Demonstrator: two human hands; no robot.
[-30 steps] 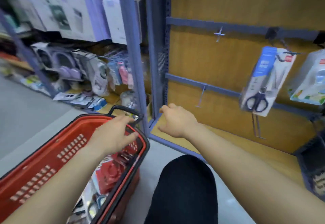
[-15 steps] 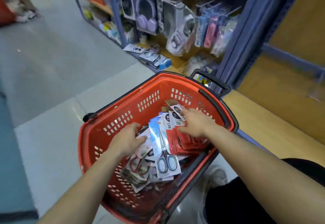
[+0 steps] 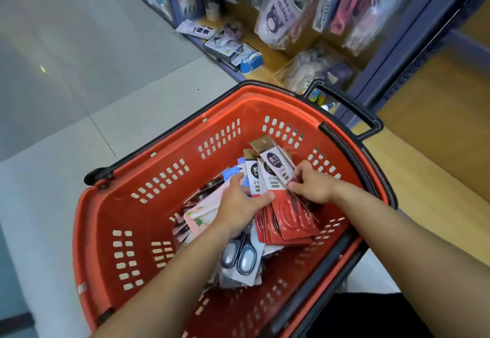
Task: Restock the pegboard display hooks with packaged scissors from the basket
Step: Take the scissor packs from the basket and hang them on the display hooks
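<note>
The basket (image 3: 111, 221) stood on the floor (image 3: 66, 99), just left of the shelving upright (image 3: 413, 32) and in front of the low shelf (image 3: 265, 54) of hanging goods. Inside it, toward the far right, lay a fanned stack of scissor packs (image 3: 289, 221); the right hand (image 3: 313, 186) gripped the top pack (image 3: 278, 162), tilted up over the rest. The left hand (image 3: 238, 205) pressed on the stack's left edge. Nearer the person lay another scissors pack (image 3: 241, 258) (partly under the left wrist), with more packs (image 3: 201, 213) to its left
</note>
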